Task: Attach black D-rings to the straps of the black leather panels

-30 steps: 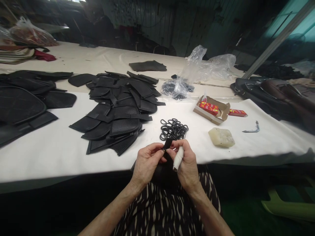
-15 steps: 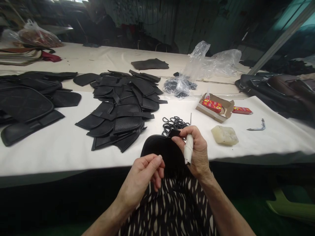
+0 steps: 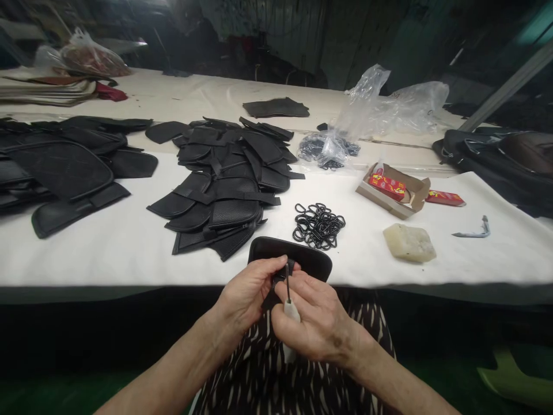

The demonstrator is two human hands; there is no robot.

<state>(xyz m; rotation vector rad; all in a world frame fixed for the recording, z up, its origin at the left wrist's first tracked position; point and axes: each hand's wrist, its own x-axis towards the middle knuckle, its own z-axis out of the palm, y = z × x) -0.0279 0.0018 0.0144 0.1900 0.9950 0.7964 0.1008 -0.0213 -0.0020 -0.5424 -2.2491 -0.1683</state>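
Left hand [image 3: 248, 294] pinches a small strap on the near edge of a black leather piece [image 3: 290, 257] lying at the table [image 3: 108, 253] edge. Right hand [image 3: 313, 320] grips a white-handled awl [image 3: 288, 297], tip against the strap. Pile of black rings [image 3: 318, 225] just beyond; wax block [image 3: 409, 242] to the right.

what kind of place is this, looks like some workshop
Most likely a small leather-goods workshop. A long white table bears a heap of cut black leather pieces and a pile of black rings, and the right hand holds an awl against a black leather piece that the left hand steadies.
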